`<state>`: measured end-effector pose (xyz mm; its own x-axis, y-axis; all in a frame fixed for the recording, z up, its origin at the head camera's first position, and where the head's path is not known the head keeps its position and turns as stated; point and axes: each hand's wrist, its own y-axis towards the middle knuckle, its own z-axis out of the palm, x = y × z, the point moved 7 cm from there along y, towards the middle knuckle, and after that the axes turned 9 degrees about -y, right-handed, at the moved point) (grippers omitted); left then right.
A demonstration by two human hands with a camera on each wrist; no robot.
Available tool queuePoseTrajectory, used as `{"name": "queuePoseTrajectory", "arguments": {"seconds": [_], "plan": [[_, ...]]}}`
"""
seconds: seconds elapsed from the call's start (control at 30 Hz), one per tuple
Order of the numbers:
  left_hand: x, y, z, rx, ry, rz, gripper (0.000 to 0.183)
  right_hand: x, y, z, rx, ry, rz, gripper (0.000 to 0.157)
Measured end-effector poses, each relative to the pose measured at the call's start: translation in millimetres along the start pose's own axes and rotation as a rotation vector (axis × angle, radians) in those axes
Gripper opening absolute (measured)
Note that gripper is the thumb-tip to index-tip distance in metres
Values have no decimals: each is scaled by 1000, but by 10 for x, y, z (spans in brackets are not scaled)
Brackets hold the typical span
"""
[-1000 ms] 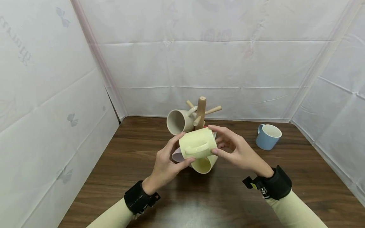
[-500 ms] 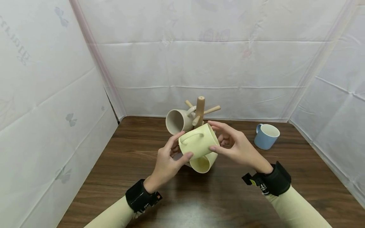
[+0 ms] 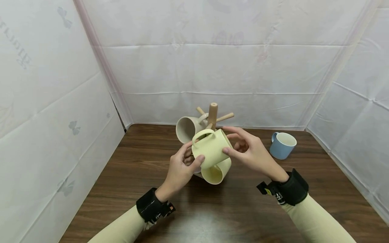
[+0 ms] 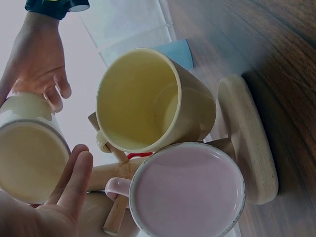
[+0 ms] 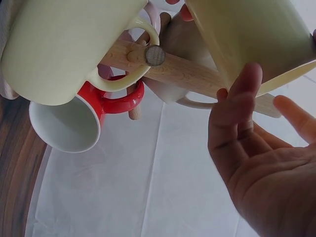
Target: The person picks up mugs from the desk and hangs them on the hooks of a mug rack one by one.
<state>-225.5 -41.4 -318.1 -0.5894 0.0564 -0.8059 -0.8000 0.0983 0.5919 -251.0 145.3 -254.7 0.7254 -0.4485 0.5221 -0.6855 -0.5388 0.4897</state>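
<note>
A pale yellow mug point(image 3: 211, 150) is held in the air in front of the wooden mug tree point(image 3: 213, 113), lying on its side with its handle up and its mouth toward the right. My left hand point(image 3: 180, 168) grips the base end, thumb on the near side. At the rim, my right hand point(image 3: 252, 153) pinches the mug with thumb and fingers. A second yellow mug point(image 4: 197, 106) hangs on the tree below, its handle over a peg. Beside that one hangs a pink mug point(image 4: 187, 192). The right wrist view shows a red mug point(image 5: 123, 103), also on the tree.
A greyish-white mug point(image 3: 188, 130) hangs at the tree's upper left. One upper peg point(image 3: 225, 117) points right, with no mug on it. A light blue mug point(image 3: 282, 148) stands upright on the dark wooden table point(image 3: 146, 152) at the right. White sheeting point(image 3: 243, 74) encloses the back and sides.
The held yellow mug has been turned between my hands: its handle has swung from the near side up to the top. Both hands stay at nearly the same place.
</note>
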Motion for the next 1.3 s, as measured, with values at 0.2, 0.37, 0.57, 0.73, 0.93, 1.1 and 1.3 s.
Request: {"name": "queuePoseTrajectory", "arguments": {"seconds": [0.2, 0.37, 0.57, 0.73, 0.93, 1.1, 1.3], "plan": [[29, 15, -11, -3, -28, -44, 43, -4, 26, 3, -3, -55, 13, 53], [177, 7, -35, -24, -73, -92, 41, -31, 38, 17, -1, -50, 47, 52], [314, 3, -53, -41, -93, -124, 42, -48, 46, 24, 1, -61, 61, 51], [133, 22, -27, -49, -51, -136, 44, -93, 62, 30, -16, -67, 63, 51], [126, 36, -17, -87, 2, -146, 38, -377, 53, 113, -23, -79, 72, 52], [159, 44, -14, -107, 15, -152, 32, -542, 48, 154, -15, -102, 96, 52], [233, 59, -7, -121, 44, -155, 31, -581, 58, 153, -18, -118, 107, 50]]}}
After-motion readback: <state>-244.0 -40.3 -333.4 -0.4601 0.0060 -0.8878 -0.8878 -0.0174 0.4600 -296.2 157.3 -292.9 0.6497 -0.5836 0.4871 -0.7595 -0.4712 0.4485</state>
